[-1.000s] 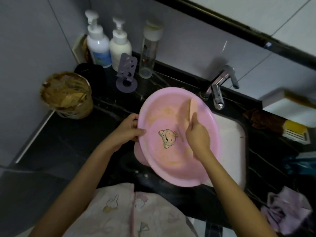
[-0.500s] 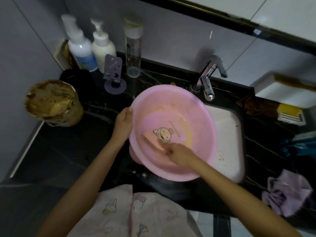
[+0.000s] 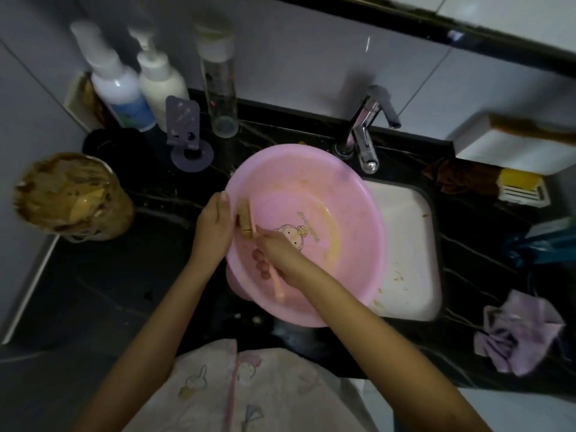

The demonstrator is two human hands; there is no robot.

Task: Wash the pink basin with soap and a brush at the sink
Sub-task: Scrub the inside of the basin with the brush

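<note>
Scrubbing looks underway: round pink plastic basin (image 3: 327, 213) sits tilted over the white sink (image 3: 405, 232), partly on the black stone bench (image 3: 103, 275); left hand (image 3: 213, 227) grips its rim to steady it; right hand (image 3: 282, 258) closes round the pink-handled brush (image 3: 245, 220) (bristles against the left inner wall).

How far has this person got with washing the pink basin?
Midway, it seems. Done: the basin sits over the sink. In hand: the left hand grips its rim; the right hand holds the brush against the inner wall. Left: yellowish smears show inside, and a rinse; the tap shows no running water.
</note>
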